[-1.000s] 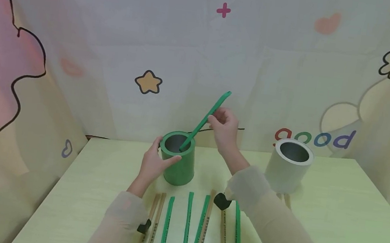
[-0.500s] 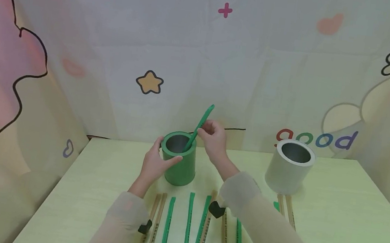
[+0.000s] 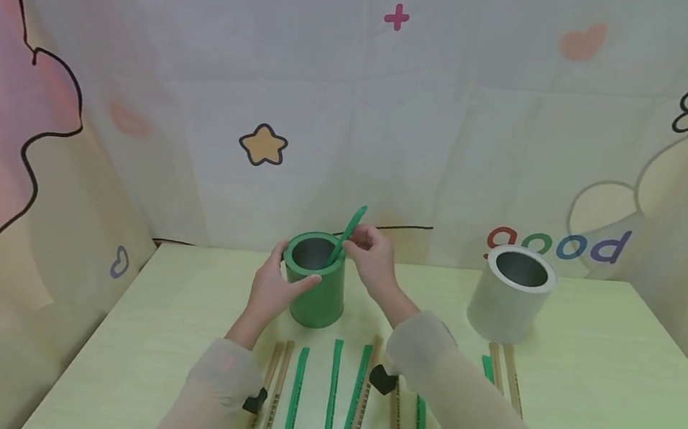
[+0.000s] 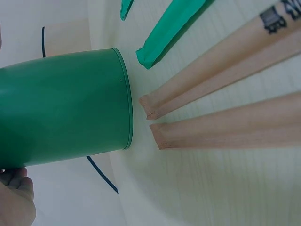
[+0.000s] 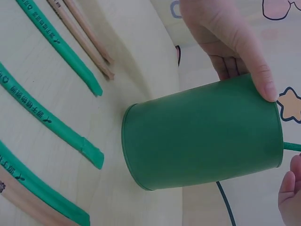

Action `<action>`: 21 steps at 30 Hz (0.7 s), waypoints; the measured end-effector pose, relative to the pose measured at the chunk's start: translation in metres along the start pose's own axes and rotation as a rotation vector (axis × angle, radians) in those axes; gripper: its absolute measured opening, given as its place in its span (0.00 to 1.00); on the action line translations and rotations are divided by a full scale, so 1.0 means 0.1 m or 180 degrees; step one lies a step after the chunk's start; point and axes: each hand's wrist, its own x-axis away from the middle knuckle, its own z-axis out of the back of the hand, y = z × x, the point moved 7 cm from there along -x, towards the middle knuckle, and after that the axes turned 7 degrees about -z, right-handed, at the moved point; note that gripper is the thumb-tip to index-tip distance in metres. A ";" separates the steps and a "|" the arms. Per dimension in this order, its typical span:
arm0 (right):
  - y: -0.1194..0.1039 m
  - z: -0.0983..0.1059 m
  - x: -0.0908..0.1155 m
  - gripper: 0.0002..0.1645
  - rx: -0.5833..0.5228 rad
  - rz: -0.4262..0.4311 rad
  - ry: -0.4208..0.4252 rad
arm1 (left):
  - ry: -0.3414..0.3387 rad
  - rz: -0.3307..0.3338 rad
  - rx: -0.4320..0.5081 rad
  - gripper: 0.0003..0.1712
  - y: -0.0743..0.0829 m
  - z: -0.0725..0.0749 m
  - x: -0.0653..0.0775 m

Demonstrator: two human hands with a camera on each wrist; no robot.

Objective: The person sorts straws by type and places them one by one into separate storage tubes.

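A green wrapped straw (image 3: pixel 350 228) slants up out of the mouth of a green cylindrical holder (image 3: pixel 316 304). My right hand (image 3: pixel 372 260) pinches the straw just above the rim, at the holder's right side. My left hand (image 3: pixel 270 293) grips the holder near its top, thumb across the front and fingers on the left side. In the right wrist view the left thumb presses the green wall, and a bit of the straw (image 5: pixel 292 147) shows beyond the rim. The straw's lower end is hidden inside the holder.
Green wrapped straws (image 3: pixel 331 401) and brown wrapped straws (image 3: pixel 274 401) lie in a row on the pale table (image 3: pixel 122 359). A white cylindrical holder (image 3: pixel 504 312) stands at the right, several straws in front of it. A printed curtain (image 3: pixel 205 80) hangs behind.
My right hand has moved down and left, and the green straw has sunk deeper into the green holder and become more upright. My left hand has kept its grip.
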 end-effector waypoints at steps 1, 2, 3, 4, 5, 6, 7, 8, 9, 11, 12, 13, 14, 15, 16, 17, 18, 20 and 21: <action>0.01 0.01 0.00 0.09 0.0014 0.0005 -0.0014 | -0.0001 0.0002 -0.0009 0.54 0.00 0.00 0.00; 0.02 0.01 0.01 0.10 0.0027 0.0004 -0.0029 | -0.0003 0.0005 -0.0017 0.54 0.01 0.00 0.00; 0.03 0.02 0.02 0.11 0.0033 0.0000 -0.0046 | -0.0007 0.0007 -0.0021 0.54 0.01 -0.01 0.00; 0.04 0.03 0.03 0.12 0.0047 -0.0003 -0.0057 | -0.0008 0.0011 -0.0028 0.54 0.01 -0.01 0.00; 0.05 0.04 0.04 0.13 0.0049 -0.0012 -0.0063 | -0.0005 0.0018 -0.0036 0.54 0.02 -0.01 0.00; 0.06 0.06 0.05 0.13 0.0048 -0.0020 -0.0068 | -0.0007 0.0014 -0.0038 0.55 0.02 -0.01 0.01; 0.07 0.07 0.06 0.14 0.0046 -0.0021 -0.0081 | -0.0005 0.0015 -0.0042 0.54 0.02 -0.01 0.01; 0.07 0.08 0.07 0.15 0.0049 -0.0025 -0.0098 | -0.0002 0.0015 -0.0044 0.54 0.03 -0.01 0.01; 0.08 0.09 0.08 0.15 0.0053 -0.0020 -0.0121 | 0.0004 0.0011 -0.0048 0.54 0.03 -0.01 0.01; 0.09 0.11 0.11 0.15 0.0075 -0.0012 -0.0178 | 0.0002 0.0012 -0.0061 0.54 0.04 0.00 0.01; 0.10 0.12 0.12 0.15 0.0085 -0.0003 -0.0214 | -0.0006 0.0009 -0.0067 0.54 0.04 0.00 0.02; 0.11 0.12 0.14 0.15 0.0100 0.0009 -0.0254 | -0.0007 0.0021 -0.0070 0.53 0.04 0.00 0.02; 0.11 0.13 0.15 0.14 0.0120 0.0019 -0.0297 | -0.0016 0.0023 -0.0073 0.53 0.04 0.00 0.02; 0.12 0.14 0.16 0.14 0.0167 0.0031 -0.0339 | -0.0023 0.0031 -0.0079 0.54 0.03 0.00 0.01; 0.12 0.14 0.18 0.14 0.0213 0.0032 -0.0381 | -0.0037 0.0038 -0.0079 0.54 0.03 -0.01 0.01; 0.12 0.15 0.20 0.14 0.0261 0.0031 -0.0429 | -0.0040 0.0047 -0.0079 0.54 0.03 0.00 0.01; 0.12 0.16 0.22 0.14 0.0303 0.0030 -0.0483 | -0.0043 0.0056 -0.0079 0.55 0.03 0.00 0.01; 0.11 0.18 0.26 0.15 0.0425 0.0033 -0.0591 | -0.0040 0.0064 -0.0078 0.56 0.03 0.00 0.01; 0.10 0.19 0.28 0.15 0.0482 0.0023 -0.0647 | -0.0038 0.0065 -0.0078 0.56 0.03 0.00 0.00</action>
